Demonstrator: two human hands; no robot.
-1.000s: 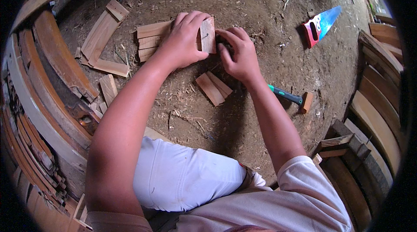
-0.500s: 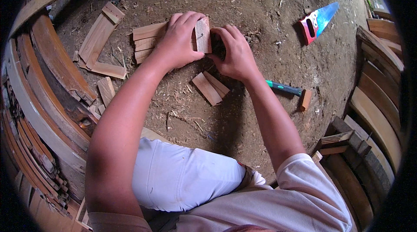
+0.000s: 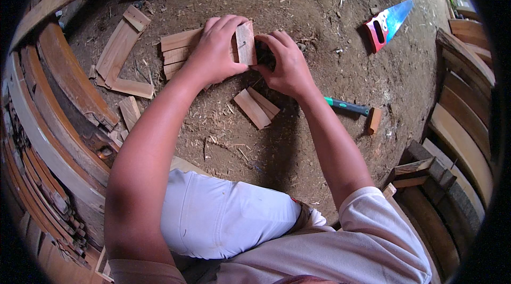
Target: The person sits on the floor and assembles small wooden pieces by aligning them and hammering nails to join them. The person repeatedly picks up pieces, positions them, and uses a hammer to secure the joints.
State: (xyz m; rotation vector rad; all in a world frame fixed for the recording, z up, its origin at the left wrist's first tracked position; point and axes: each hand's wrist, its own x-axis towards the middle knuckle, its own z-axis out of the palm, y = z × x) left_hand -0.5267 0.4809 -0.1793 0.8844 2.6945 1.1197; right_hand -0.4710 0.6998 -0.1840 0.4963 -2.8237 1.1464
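Both hands are at a short wooden crosspiece [image 3: 246, 44], which lies across the right end of several side-by-side wooden slats [image 3: 178, 48]. A small dark nail or hole mark shows in its face. My left hand [image 3: 215, 50] is closed over the slats and the crosspiece's left side, thumb at the near edge and fingers at the far edge. My right hand [image 3: 287, 66] is curled at the crosspiece's right edge, its thumb and forefinger touching the corners. Part of the slats is hidden under my left hand. Just nearer lie two loose wood pieces [image 3: 256, 107] on the dirt.
A handsaw [image 3: 388, 24] with a red and white handle lies at the far right. Beside my right forearm is a hammer [image 3: 348, 106] near a small wood block [image 3: 374, 120]. An L-shaped wooden piece [image 3: 114, 50] lies left. Curved timbers stand along both sides.
Both hands keep their hold on the crosspiece and slats. The scene has shifted very slightly left in the view, and the mark on the crosspiece looks shorter.
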